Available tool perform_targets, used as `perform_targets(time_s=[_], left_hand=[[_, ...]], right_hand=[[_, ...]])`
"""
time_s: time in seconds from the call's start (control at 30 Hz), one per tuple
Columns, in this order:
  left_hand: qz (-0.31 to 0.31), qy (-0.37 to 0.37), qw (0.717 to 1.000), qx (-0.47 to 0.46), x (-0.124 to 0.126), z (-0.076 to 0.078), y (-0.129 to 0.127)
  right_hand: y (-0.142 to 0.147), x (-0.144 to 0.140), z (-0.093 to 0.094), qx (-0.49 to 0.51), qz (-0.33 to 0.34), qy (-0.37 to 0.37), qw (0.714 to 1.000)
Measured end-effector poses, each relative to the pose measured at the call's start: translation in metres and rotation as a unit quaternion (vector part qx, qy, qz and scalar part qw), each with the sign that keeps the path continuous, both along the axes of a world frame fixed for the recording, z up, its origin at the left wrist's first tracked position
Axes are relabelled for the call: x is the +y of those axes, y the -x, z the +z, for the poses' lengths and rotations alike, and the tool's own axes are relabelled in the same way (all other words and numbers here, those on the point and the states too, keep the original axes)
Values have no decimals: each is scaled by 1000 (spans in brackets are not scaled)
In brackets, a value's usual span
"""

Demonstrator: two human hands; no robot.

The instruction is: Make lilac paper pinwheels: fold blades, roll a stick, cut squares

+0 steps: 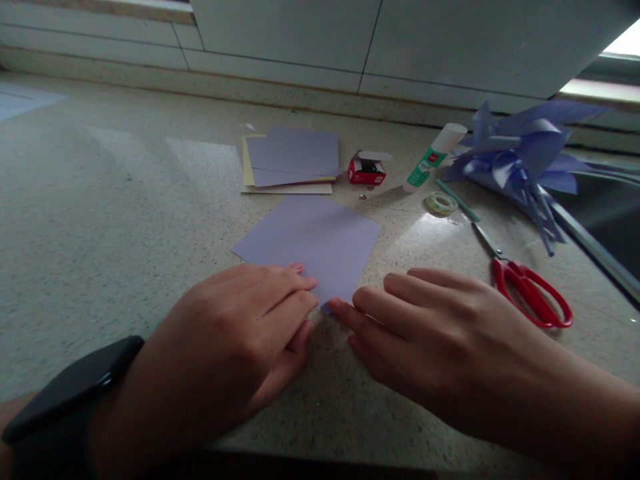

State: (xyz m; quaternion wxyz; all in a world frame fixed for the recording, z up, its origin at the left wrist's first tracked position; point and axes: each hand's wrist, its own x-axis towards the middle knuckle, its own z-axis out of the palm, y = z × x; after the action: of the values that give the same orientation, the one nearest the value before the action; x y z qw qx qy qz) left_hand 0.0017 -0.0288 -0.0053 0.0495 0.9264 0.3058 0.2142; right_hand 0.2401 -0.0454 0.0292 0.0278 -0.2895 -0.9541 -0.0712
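A speckled beige stone countertop (110, 200) fills most of the view, running from 6 o'clock up to a low raised ledge (150, 77) at 12 o'clock. Above the ledge stands a wall of pale grey tiles (310, 33) with thin dark joints. At 2 o'clock a window (623, 47) lets in bright daylight, which falls in soft patches across the stone. At 3 o'clock lies the dark basin of a sink (607, 207) with a metal rim.

Scissors (530, 290), glue stick (434, 159) (capped), tape (441, 203)
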Motion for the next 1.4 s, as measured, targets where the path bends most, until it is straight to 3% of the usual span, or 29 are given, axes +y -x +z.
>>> perform_targets(time_s=[0.33,0.6,1.03,1.4], left_hand=[[-9,-3,1000,8,-1,0,-1],[-22,-59,998,19,-3,5,-1],[-55,-55,997,-8,-4,2,-2],[-33,-56,998,-23,-5,0,-3]], right_hand=[[9,-10,-3,-28,-43,-6,999],[6,-9,-2,10,-41,-16,999],[-2,0,-6,21,-37,77,996],[0,-3,2,45,-22,40,998]])
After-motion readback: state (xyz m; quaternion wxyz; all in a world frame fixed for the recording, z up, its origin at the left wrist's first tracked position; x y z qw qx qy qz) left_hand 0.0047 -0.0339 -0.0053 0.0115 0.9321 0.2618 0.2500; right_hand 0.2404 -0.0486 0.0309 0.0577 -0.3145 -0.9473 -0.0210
